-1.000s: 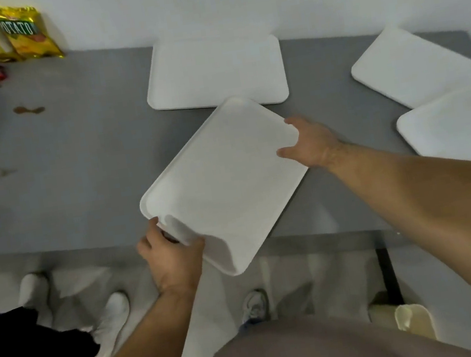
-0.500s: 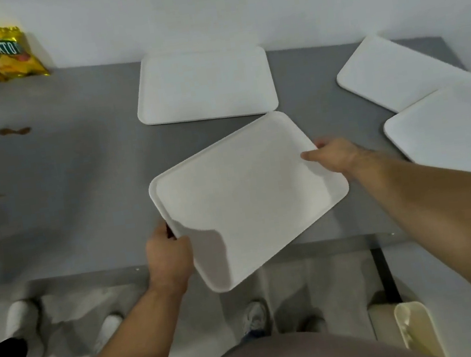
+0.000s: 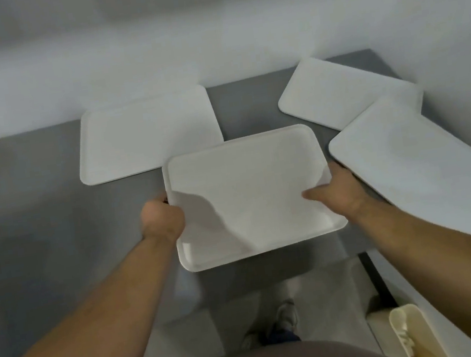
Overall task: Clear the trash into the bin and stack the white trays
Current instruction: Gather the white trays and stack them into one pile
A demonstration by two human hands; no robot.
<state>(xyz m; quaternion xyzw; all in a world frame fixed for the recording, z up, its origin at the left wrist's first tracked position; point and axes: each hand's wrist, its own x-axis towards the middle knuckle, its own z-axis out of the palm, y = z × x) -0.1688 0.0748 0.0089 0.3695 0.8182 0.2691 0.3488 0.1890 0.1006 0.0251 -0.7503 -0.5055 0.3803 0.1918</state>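
White tray (image 3: 248, 194) held face-up, long axis running left-right.

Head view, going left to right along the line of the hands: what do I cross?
Grey table → left hand → held white tray → right hand → near-right white tray.

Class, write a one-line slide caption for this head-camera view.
Left hand and right hand grip a white tray over the grey table's near edge; three other trays lie on it.
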